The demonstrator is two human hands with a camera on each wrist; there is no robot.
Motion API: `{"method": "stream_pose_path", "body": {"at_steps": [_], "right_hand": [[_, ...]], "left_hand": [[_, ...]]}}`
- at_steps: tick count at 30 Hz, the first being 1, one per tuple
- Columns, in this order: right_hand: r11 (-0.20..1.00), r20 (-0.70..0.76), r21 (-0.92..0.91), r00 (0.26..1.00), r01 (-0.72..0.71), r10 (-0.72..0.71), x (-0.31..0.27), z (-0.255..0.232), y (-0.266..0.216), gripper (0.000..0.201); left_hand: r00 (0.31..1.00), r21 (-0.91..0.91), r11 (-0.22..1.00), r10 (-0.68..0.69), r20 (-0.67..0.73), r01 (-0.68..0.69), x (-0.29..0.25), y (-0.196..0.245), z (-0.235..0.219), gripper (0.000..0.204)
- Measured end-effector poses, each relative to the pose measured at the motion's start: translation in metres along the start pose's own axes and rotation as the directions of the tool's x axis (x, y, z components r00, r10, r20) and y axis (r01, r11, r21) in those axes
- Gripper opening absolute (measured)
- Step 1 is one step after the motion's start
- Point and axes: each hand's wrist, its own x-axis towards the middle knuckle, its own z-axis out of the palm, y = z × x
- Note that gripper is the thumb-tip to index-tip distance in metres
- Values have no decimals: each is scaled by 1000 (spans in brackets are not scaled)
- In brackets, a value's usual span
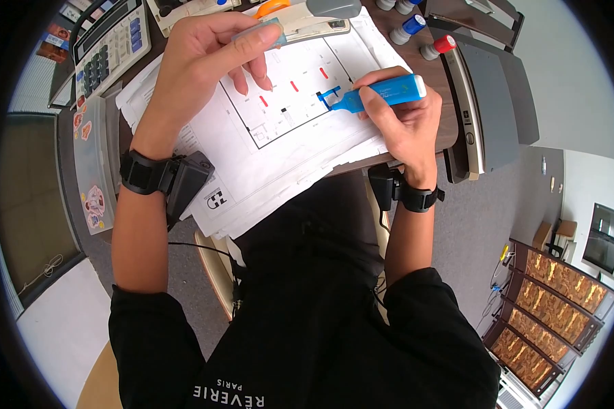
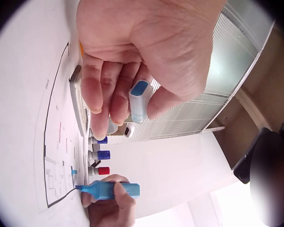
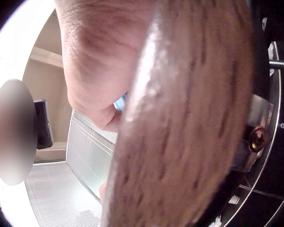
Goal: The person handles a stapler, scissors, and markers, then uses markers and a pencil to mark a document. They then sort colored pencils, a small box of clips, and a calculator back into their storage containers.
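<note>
My right hand (image 1: 408, 128) grips a blue highlighter (image 1: 387, 93), its tip down at the printed floor plan (image 1: 280, 126). Fresh blue strokes (image 1: 329, 97) lie beside that tip, and short red bars (image 1: 294, 86) are spread across the drawing. Above the upper left of the plan, my left hand (image 1: 205, 58) pinches a translucent cap with a blue end (image 2: 139, 101) between thumb and index finger; the other fingers hang loosely bent. The wooden table edge (image 3: 180, 123) fills much of the right wrist view, hiding all but a sliver of the highlighter.
Markers with blue (image 1: 413, 24) and red (image 1: 445, 44) caps stand at the back right. A dark grey machine (image 1: 491, 102) is at the right edge. To the left are a calculator (image 1: 112, 61) and a stickered plastic box (image 1: 91, 153). A grey-handled device (image 1: 334, 8) sits behind the plan.
</note>
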Motion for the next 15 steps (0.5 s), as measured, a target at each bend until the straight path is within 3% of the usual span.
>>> {"method": "stream_pose_path", "body": {"at_steps": [1,3,15], "right_hand": [[1000,-1,0,1000,0,0,0,1,-2,12],[974,-44,222,997,-55,66,0,4,-7,13],[999,23,29,999,-26,26,1,1,-3,15]], "left_hand": [[1000,1,1000,-2,-3,2,0,1,0,31],[1000,-3,1000,-1,-2,1,0,1,1,31],[1000,6,1000,6,7,-6,0,0,0,31]]}}
